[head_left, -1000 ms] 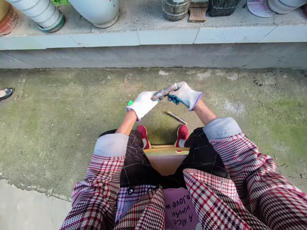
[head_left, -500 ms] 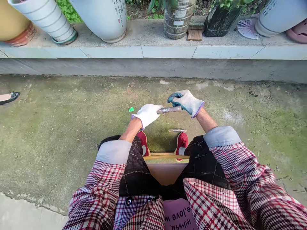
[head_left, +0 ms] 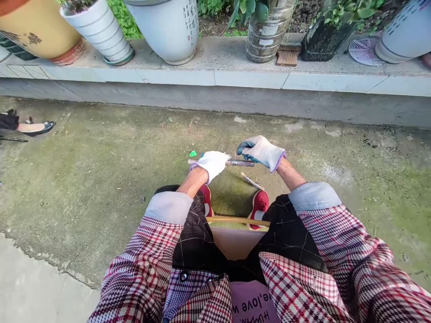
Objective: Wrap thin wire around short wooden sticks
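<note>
Left hand [head_left: 212,165], white glove: grip clenched round the stick [head_left: 240,163], a wire-wrapped length held roughly level above the ground [head_left: 161,193]. A pale end now shows past the wrist; half a second ago the glove hid it.

Right hand [head_left: 261,152], glove with blue-green palm: fingers curled beside the stick's wrapped end. Whether this grip pinches a strand, cannot tell. One second ago it was at the end of the stick, which then sloped upward to it.

Second stick [head_left: 252,181], also wrapped: on the ground near the right shoe [head_left: 259,204], slanted; half a second ago it appeared level.

Scrap [head_left: 193,153], green: on the ground beyond the left hand; partly hidden by the glove one second ago.

Ledge [head_left: 249,79]: row of pots, including a yellow pot [head_left: 47,31], now more fully in view.

Black shoe [head_left: 43,128], another person's: at far left, more of the leg now showing.
</note>
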Tool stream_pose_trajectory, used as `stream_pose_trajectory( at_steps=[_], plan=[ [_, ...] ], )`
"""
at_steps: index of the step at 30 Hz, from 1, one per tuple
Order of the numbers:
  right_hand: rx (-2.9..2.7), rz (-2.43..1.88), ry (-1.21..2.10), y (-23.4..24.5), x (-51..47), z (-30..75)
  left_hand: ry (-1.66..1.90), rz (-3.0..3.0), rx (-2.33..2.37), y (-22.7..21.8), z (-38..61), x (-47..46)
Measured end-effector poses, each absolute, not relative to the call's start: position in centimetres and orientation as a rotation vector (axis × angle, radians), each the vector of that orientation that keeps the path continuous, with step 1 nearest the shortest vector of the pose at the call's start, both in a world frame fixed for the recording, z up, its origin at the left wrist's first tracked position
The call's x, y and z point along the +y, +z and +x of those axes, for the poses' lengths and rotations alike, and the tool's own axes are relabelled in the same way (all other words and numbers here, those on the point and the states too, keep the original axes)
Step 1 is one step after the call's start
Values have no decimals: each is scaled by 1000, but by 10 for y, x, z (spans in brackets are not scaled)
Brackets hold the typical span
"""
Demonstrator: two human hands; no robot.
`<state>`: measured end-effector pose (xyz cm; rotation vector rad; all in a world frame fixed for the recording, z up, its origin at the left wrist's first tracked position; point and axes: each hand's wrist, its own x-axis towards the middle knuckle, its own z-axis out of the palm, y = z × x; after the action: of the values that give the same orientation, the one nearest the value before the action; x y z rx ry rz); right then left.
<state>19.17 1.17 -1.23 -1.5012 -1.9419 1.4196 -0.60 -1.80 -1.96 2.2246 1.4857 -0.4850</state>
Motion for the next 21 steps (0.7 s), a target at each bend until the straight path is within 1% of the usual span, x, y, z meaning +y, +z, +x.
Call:
stream_pose_trajectory(
  at_steps=[2,6,9,11,13,16,18,21],
  plan=[
    [-1780,-1508,1504,-17,16,195,-378,2232,1459,-14,-12,-23],
    [-1617,-1353,1707,-23,10,188,-27,2082,1525,-6,-26,-25],
    [-1589,-1346,1702,-23,-3,174,121,1932,1649,-9,-31,-18],
    [-1732,-1378,1640,-20,-10,167,64,1929,1746,-14,-31,-11],
    [-1972,-1414,1531,-15,-13,165,-129,2024,1781,-20,-27,-5],
    [-2185,-1472,1321,-9,-4,174,-424,2175,1665,-26,-16,-1],
    [-2162,-1518,1229,-8,6,186,-484,2238,1560,-28,-11,-2],
    [-2002,-1615,1278,-13,19,200,-441,2291,1452,-26,-9,-4]
  ],
)
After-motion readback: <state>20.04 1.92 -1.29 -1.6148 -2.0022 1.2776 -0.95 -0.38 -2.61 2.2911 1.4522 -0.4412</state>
